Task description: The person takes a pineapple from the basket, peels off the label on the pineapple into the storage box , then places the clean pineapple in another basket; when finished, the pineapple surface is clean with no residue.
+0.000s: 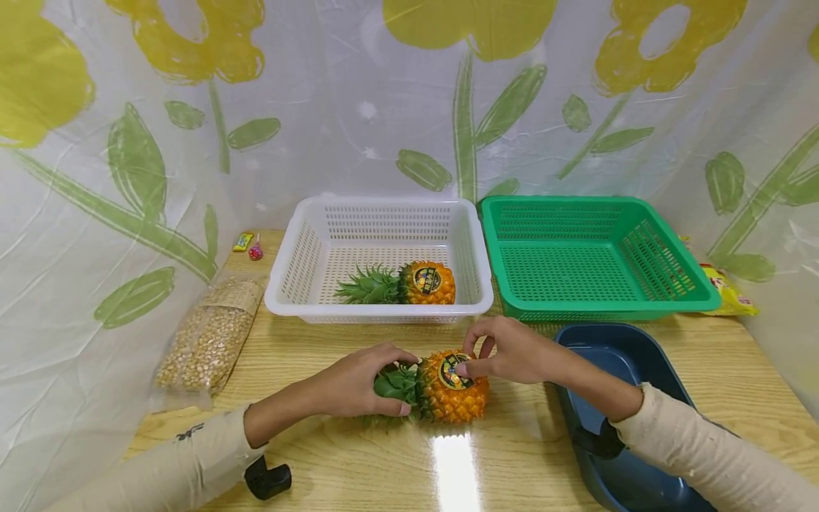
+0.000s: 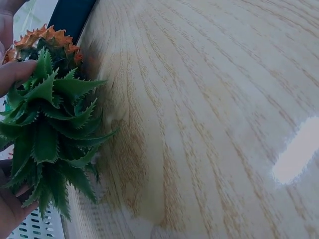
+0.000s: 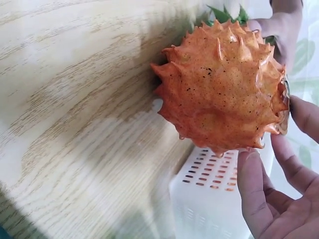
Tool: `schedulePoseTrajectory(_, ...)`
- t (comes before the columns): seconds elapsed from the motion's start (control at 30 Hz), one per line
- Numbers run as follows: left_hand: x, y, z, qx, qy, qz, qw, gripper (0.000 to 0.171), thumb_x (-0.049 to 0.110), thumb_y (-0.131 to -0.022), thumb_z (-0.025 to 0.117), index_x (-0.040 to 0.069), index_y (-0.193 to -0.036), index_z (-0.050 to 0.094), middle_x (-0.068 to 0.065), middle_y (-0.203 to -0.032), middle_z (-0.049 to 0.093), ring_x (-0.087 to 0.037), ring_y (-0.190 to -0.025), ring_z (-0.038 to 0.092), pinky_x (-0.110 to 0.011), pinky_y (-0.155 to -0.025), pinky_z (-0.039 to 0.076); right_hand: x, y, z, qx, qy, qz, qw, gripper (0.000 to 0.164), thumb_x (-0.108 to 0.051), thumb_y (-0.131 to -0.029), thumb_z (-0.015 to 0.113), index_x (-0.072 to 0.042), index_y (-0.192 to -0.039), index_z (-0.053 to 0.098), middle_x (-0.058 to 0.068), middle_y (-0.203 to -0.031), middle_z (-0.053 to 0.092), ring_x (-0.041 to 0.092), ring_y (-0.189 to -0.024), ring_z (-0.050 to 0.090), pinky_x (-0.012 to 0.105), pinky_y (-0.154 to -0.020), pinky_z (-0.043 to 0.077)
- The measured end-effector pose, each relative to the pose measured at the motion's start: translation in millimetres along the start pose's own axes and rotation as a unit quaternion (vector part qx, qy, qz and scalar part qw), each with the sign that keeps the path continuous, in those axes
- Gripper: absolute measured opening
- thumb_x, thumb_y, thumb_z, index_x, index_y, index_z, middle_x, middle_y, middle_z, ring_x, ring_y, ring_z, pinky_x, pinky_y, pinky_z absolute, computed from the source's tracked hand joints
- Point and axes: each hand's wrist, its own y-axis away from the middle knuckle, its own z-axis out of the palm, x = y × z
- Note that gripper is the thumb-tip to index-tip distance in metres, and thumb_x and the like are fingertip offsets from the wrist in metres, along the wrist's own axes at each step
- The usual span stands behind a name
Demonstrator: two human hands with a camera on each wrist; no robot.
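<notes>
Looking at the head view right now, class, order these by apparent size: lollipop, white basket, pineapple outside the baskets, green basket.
Largest: white basket and green basket, too alike to rank.
Middle: pineapple outside the baskets, partly hidden by the left hand.
Smallest: lollipop.

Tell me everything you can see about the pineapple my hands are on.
The pineapple has a glossy, spiny orange body with dark specks at its base, turning dark green near the toothed, leafy crown. A round, dark and yellow label faces up. It lies on its side on the table, crown pointing left, in front of the white basket. Your left hand grips around the crown; your right hand touches it at the label.
</notes>
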Motion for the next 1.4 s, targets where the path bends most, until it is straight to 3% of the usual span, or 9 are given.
schedulePoseTrajectory(0.33, 0.4, -1.3, -0.8, -0.002, 0.007, 0.0, 1.0, 0.069, 0.052, -0.083, 0.078, 0.024, -0.141, 0.055, -0.002, -0.142, 0.055, -0.025, -0.13, 0.054, -0.05, -0.106, 0.045, -0.9, -0.3, 0.3, 0.016, -0.02, -0.022, 0.999, 0.015, -0.026, -0.091, 0.076, -0.014, -0.092, 0.066, 0.004, -0.105, 0.064, 0.012, -0.086, 0.065, 0.029, -0.068, 0.052)
schedulePoseTrajectory(0.77, -1.7, -2.0, -0.8, -0.006, 0.009, 0.002, 0.9999, 0.068, 0.052, -0.084, 0.077, 0.023, -0.142, 0.054, -0.001, -0.144, 0.054, -0.026, -0.132, 0.053, -0.05, -0.106, 0.045, -6.1, -1.2, 1.5, 0.018, -0.049, -0.032, 0.998, 0.009, -0.018, -0.091, 0.075, -0.016, -0.092, 0.067, 0.001, -0.101, 0.064, 0.013, -0.085, 0.066, 0.03, -0.068, 0.055)
schedulePoseTrajectory(1.4, -2.7, -0.3, 0.3, -0.004, 0.013, 0.0, 0.9999, 0.069, 0.052, -0.084, 0.077, 0.022, -0.142, 0.054, -0.001, -0.141, 0.055, -0.024, -0.128, 0.055, -0.049, -0.104, 0.046, -7.6, -0.1, 2.1, 0.02, -0.071, -0.072, 0.995, 0.009, -0.015, -0.091, 0.075, -0.015, -0.093, 0.066, 0.0, -0.097, 0.065, 0.012, -0.085, 0.068, 0.03, -0.069, 0.056)
